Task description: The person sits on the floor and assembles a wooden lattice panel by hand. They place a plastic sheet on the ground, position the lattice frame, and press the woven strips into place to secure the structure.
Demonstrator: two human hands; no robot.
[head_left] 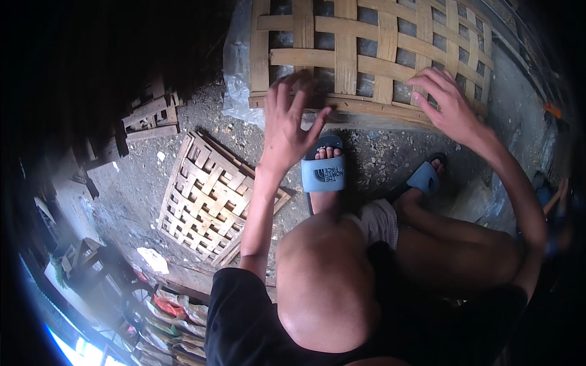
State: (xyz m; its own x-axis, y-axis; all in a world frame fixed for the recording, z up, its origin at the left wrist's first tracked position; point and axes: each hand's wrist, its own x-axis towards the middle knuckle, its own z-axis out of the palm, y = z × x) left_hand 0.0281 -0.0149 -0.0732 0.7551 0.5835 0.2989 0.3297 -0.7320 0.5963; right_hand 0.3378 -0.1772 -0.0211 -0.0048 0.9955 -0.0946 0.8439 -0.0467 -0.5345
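Observation:
A large woven bamboo panel [345,36] with a wooden edge strip lies in front of me, its broad slats crossing with square gaps. My left hand [285,116] is over the near left corner of this panel, thumb spread from the fingers; the fingertips are slightly blurred. Over the near right part hovers my right hand [447,107], its fingers loosely bent and the thumb apart. Nothing shows in either hand. Whether the fingertips touch the slats, I cannot tell.
A smaller, tightly woven bamboo panel [204,198] lies tilted on the rough floor to the left. Clear plastic sheeting [239,85] sticks out beside the large panel. Blue slippers [323,175] are on my feet. Wooden pieces [152,116] are at far left, and wrapped bundles [177,311] at lower left.

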